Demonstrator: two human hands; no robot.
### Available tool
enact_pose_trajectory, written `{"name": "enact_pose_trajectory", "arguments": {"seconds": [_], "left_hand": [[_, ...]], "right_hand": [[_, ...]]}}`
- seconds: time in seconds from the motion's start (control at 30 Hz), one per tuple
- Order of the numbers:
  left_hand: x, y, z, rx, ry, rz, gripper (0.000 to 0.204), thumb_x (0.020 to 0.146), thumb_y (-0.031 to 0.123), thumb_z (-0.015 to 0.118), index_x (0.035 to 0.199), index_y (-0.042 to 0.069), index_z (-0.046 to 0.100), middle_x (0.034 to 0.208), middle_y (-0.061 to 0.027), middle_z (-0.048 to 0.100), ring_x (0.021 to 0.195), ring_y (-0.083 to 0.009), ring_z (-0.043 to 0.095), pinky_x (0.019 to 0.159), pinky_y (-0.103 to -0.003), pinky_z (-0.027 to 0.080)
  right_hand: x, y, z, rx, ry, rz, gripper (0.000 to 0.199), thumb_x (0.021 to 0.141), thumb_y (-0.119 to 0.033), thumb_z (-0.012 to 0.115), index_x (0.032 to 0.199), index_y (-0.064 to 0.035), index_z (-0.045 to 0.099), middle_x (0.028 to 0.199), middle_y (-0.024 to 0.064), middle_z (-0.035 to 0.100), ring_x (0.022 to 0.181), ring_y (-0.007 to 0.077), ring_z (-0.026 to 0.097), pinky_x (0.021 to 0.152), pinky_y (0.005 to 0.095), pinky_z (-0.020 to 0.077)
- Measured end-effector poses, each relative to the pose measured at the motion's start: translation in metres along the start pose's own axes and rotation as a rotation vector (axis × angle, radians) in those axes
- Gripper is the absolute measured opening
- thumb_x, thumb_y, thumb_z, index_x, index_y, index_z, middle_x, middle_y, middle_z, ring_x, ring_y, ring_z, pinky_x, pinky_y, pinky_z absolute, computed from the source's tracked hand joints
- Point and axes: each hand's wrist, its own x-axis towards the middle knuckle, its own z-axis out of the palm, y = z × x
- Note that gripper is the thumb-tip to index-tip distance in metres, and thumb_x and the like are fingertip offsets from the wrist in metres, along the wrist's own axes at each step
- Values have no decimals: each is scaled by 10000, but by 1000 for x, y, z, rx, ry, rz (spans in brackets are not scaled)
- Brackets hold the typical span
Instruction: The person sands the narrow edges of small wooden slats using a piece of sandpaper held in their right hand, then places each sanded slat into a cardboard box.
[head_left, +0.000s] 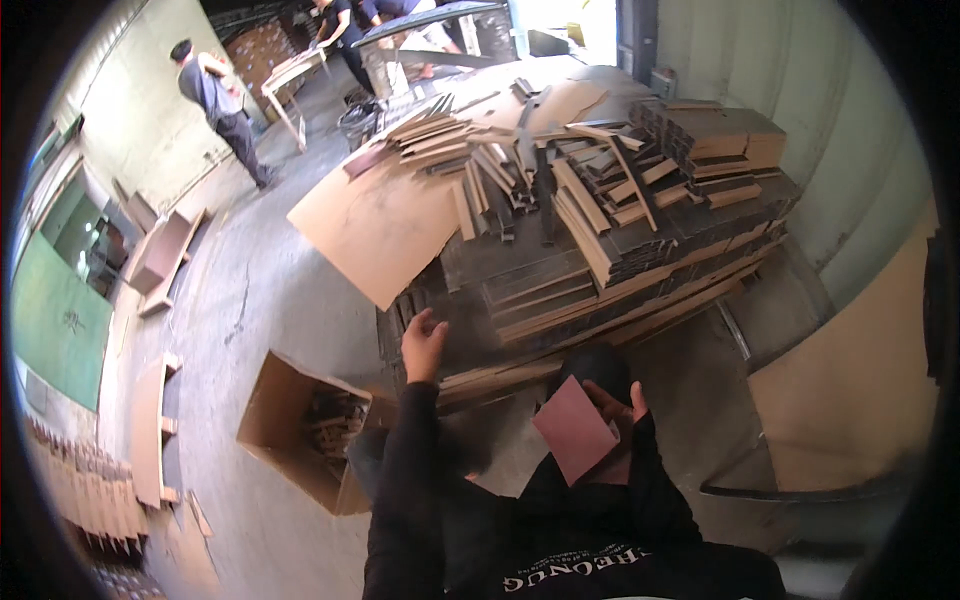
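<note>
My right hand [622,402] grips a folded reddish-brown sheet of sandpaper [574,432] close to my lap, with the thumb sticking out to the side. Ahead and to the left, my left hand [424,348] is raised with its fingers apart and slightly bent, nothing visible in it. It is nearest to the left front edge of a low stack of brown strips [545,315]. On top of that stack, many loose channel-shaped strips [590,222] lie in crossing heaps. A large tan cardboard sheet [380,232] covers part of the stack's left side.
An open cardboard box [278,415] holding small brown pieces stands on the floor at my left. Bundled strips [715,140] are piled at the far right, beside a pale wall. A person [222,108] stands at the far left; others are near a table [292,78].
</note>
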Motion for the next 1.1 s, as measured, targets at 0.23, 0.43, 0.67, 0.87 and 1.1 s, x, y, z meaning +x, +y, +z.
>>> {"name": "enact_pose_trajectory", "arguments": {"seconds": [0.23, 0.43, 0.67, 0.87, 1.1], "left_hand": [[18, 28, 27, 458, -25, 137, 687, 607, 281, 711, 1175, 12, 434, 1057, -187, 520, 958, -333, 520, 783, -372, 441], [24, 32, 42, 421, 112, 75, 622, 592, 253, 717, 1111, 21, 464, 995, -179, 529, 905, -344, 525, 746, -395, 438], [28, 12, 40, 338, 167, 92, 593, 606, 187, 726, 1109, 18, 462, 1007, -197, 517, 908, -350, 521, 750, -398, 437], [21, 28, 47, 371, 246, 70, 903, 579, 166, 744, 1292, 29, 207, 1025, -229, 498, 933, -380, 502, 776, -394, 431], [18, 41, 48, 388, 218, -7, 833, 600, 167, 719, 1264, 2, 244, 1063, -235, 495, 941, -374, 504, 781, -391, 428]], "right_hand": [[14, -6, -12, 189, -320, 204, 770, 796, -656, 275, 1347, -122, 216, 1299, 198, 351, 1088, 321, 455, 869, 384, 383], [8, -9, -11, 215, -254, 199, 769, 793, -656, 281, 1359, -147, 177, 1310, 204, 330, 1089, 356, 448, 841, 413, 397], [10, -8, -24, 227, -304, 187, 779, 781, -676, 271, 1361, -163, 184, 1305, 189, 347, 1052, 312, 483, 759, 393, 414], [11, -11, -26, 85, -294, 182, 792, 769, -691, 262, 1361, -170, 188, 1315, 170, 339, 1107, 310, 446, 839, 398, 391], [15, -15, -33, 188, -376, 210, 799, 766, -697, 245, 1364, -172, 173, 1334, 180, 299, 1137, 312, 421, 903, 413, 362]]}}
